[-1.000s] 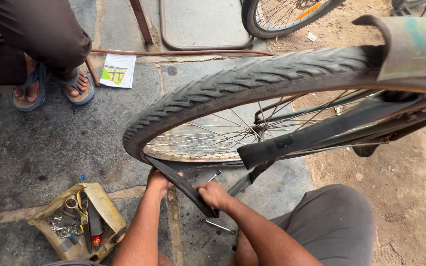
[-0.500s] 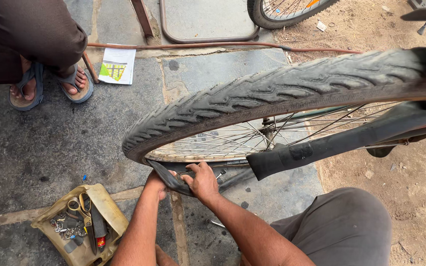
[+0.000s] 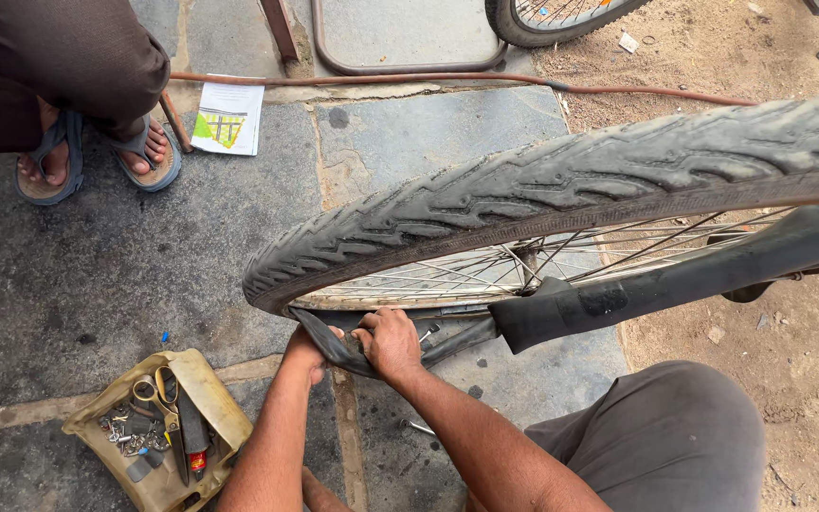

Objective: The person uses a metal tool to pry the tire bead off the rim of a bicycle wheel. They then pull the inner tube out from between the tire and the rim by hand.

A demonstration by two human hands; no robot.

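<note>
Both hands (image 3: 357, 346) grip the inner tube (image 3: 334, 349) — tool-filled tray (image 3: 203, 381) nearby.

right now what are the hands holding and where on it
Both hands grip the black inner tube at its loose end under the tyre: left hand on the tip, right hand just beside it.

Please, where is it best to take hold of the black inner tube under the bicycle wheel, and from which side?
Probably at the loose fold of the inner tube hanging below the rim, where the left hand and right hand grip it. Come from below, the person's side: above, the tyre covers it.
</note>
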